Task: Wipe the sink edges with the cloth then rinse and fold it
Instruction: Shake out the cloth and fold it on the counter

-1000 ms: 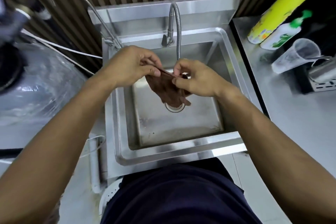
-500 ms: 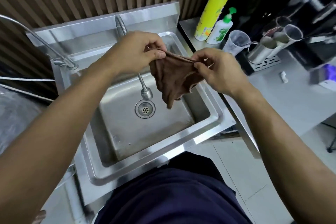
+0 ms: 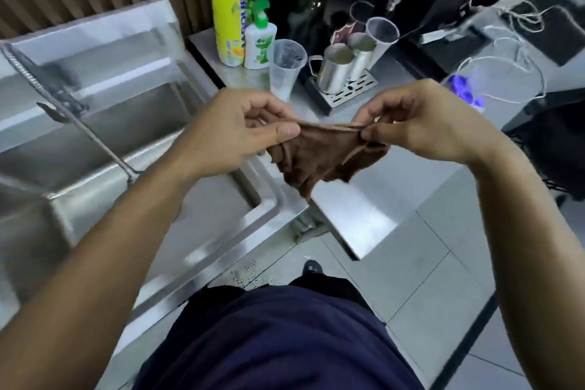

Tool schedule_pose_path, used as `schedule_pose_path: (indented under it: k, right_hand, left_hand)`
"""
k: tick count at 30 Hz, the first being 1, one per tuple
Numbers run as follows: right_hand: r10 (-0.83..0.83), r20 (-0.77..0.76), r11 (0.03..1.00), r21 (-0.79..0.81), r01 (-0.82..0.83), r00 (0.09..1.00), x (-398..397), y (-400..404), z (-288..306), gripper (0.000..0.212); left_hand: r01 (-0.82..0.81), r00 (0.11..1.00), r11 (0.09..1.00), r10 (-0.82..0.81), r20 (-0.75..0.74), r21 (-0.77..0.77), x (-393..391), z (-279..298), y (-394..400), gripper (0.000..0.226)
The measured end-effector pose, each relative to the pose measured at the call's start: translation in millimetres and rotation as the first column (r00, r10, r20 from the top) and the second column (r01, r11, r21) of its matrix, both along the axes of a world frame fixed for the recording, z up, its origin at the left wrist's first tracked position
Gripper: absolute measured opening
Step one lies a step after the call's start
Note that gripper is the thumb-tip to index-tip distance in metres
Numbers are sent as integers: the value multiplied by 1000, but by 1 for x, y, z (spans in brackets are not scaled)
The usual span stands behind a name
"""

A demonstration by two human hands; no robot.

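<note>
A brown cloth [image 3: 319,158] hangs stretched between both hands, its top edge pulled taut and the rest drooping in folds. My left hand [image 3: 234,133] pinches its left corner between thumb and fingers. My right hand [image 3: 421,123] pinches the right corner. The cloth is held in the air above the steel counter [image 3: 357,215], just right of the sink's right rim. The steel sink [image 3: 262,199] lies to the left, with its flexible faucet hose [image 3: 72,117] slanting down over the basin.
At the counter's back stand a tall yellow bottle [image 3: 229,6], a small green-topped pump bottle [image 3: 259,38], a clear plastic cup [image 3: 285,73] and metal jugs [image 3: 335,73] on a drip tray. Cables and dark machines fill the far right. Tiled floor lies below.
Both hands carried the cloth rightward, from over the sink basin to over the counter, and the view swung right with them. The cloth's top edge is now pulled wider.
</note>
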State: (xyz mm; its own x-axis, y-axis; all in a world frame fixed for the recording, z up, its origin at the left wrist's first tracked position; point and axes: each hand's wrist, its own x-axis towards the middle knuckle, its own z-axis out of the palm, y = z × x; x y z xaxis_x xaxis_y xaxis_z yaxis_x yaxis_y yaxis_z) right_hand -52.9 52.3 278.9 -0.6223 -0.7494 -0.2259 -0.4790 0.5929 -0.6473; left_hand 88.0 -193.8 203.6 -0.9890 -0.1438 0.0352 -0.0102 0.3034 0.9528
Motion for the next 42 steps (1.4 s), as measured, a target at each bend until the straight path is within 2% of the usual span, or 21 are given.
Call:
schedule_pose_path:
  k: [4,7,11,14,16,19,21,23,26,29,30,32,34,36,39,42]
  right_hand:
    - [68,14,982,174,-70,998,-62,19,-32,20]
    - [95,-32,963,256,-84,995,-105,14,-91,25]
    - [173,-88,954,264,-144,981,-121,11,-157,30]
    - [240,-169,963,166,-212,956,-120,30,-193,32]
    - [264,-223,964,100,-248,938,-112,53,-217,31]
    - [347,-235,936,137,-323,908,-91,95,-249,28]
    - [356,-244,934,130,-333,902,-85,118,-263,27]
    - [301,-235,953,82,-290,924,-83,129,-268,28]
    - [225,-295,972,6,-233,929,-74,128,-261,30]
    - [258,-314,958,-35,-283,914,-63,121,-259,40]
    - [278,-302,954,-24,-299,912,-62,120,-264,45]
    - [322,-273,944,29,-327,906,-62,117,-278,55]
    - [385,-256,923,85,-376,887,-62,117,-294,58]
    - [432,-293,901,106,-420,853,-61,119,-306,58]
    - [378,-335,923,59,-381,863,-60,121,-308,60]
    - [352,-382,926,11,-376,855,-54,124,-307,52]
  left_hand:
    - [-66,989,998,68,135,-19,-39,-38,44,9]
    - [-132,965,973,170,202,-188,-76,-81,64,10]
    - [-229,937,895,309,162,-382,-96,-131,93,14]
    - [-274,927,853,356,114,-444,-86,-151,121,15]
    - [-262,936,840,342,89,-475,-75,-164,142,16]
    - [-134,956,854,245,161,-502,-55,-189,175,18]
    - [-58,954,861,198,227,-506,-45,-199,192,19]
    - [-71,949,862,214,233,-503,-39,-203,206,20]
    - [-192,945,840,298,135,-507,-40,-200,220,21]
    - [-250,946,807,322,44,-536,-52,-203,229,25]
    - [-227,949,792,311,54,-567,-57,-206,232,32]
    - [-127,940,768,295,170,-628,-65,-216,242,50]
    - [-49,916,735,303,264,-676,-67,-228,251,59]
    - [-23,915,672,312,255,-740,-65,-235,254,61]
    - [33,934,579,272,231,-815,-60,-238,247,60]
    - [54,941,572,245,234,-818,-54,-238,243,58]
